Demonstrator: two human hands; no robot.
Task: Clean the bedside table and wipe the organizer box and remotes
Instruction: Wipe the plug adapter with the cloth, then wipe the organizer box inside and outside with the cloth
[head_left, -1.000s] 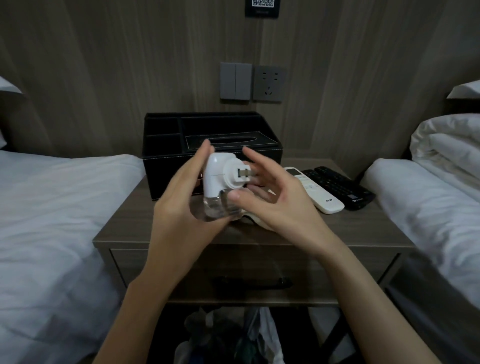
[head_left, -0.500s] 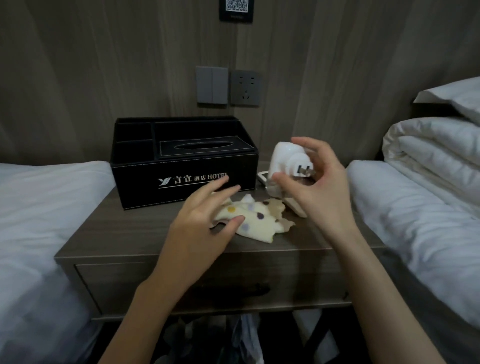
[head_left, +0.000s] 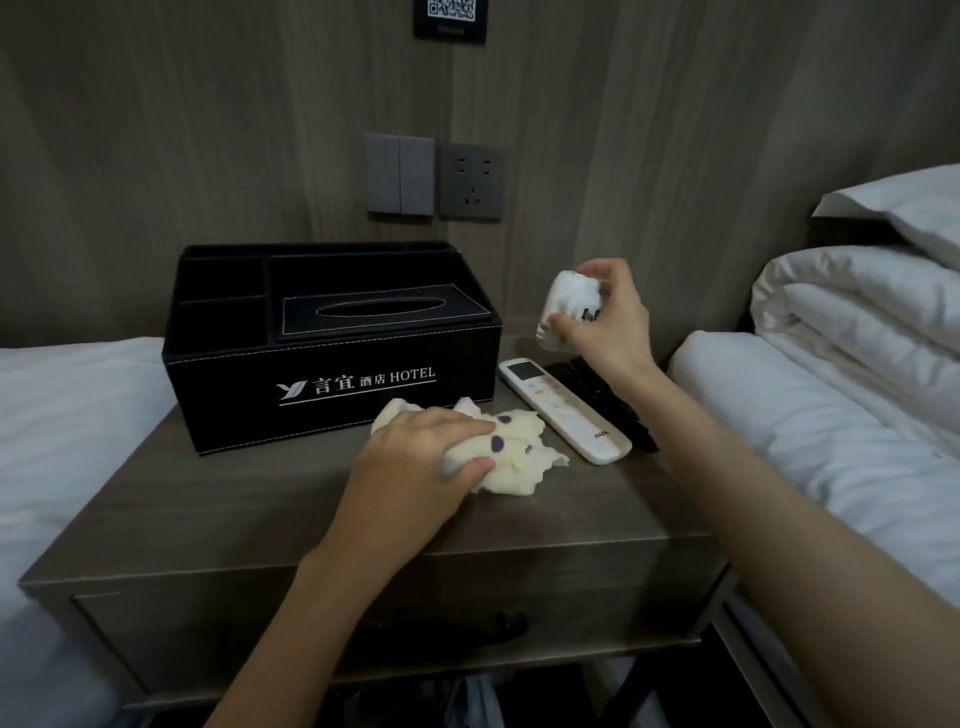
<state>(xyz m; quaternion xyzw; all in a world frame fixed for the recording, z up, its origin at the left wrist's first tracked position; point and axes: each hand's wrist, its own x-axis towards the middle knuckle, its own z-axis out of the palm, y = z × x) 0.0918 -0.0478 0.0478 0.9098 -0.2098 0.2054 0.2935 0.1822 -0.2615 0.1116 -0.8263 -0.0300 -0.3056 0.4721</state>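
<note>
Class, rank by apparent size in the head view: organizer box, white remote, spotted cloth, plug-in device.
1. organizer box
2. spotted cloth and white remote: too alike to rank, cloth partly hidden
3. plug-in device

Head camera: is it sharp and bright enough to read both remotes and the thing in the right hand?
Head view: dim, no glare; the white remote reads clearly, the black remote beside it sinks into shadow. Head view: the white plug-in device in the right hand is motion-blurred, prongs just visible. Head view: edges bend, wide-angle.
</note>
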